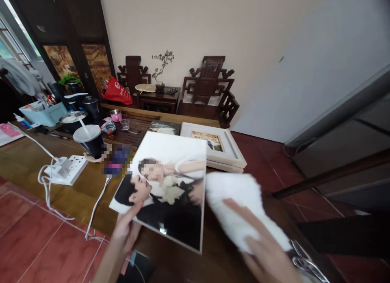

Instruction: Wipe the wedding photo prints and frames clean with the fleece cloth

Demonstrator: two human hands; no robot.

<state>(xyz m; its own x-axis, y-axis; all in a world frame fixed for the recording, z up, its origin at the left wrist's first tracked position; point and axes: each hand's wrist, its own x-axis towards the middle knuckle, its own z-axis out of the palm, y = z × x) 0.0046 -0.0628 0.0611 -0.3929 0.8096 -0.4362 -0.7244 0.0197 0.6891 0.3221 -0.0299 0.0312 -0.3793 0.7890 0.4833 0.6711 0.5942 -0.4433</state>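
Gripping the photo (176, 210) at its lower left edge, the left hand (129, 228) holds it tilted above the brown table (26, 159); the right hand (262, 242), blurred, holds a white cloth (236, 185) just beside the photo's right edge; a white picture frame (228, 149) lies behind, a cup (90, 140) and power strip (71, 173) off to the left; gripped by one hand near a corner, the photo could twist and slip, or bump the frame.

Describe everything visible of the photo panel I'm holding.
The photo panel is flat, rectangular and glossy-looking, with a thin pale edge. It pictures two people and pale flowers. Tilted, face toward the camera, it is held by the left hand near its lower-left corner, thumb in front. Whether the white cloth alongside touches it is unclear.
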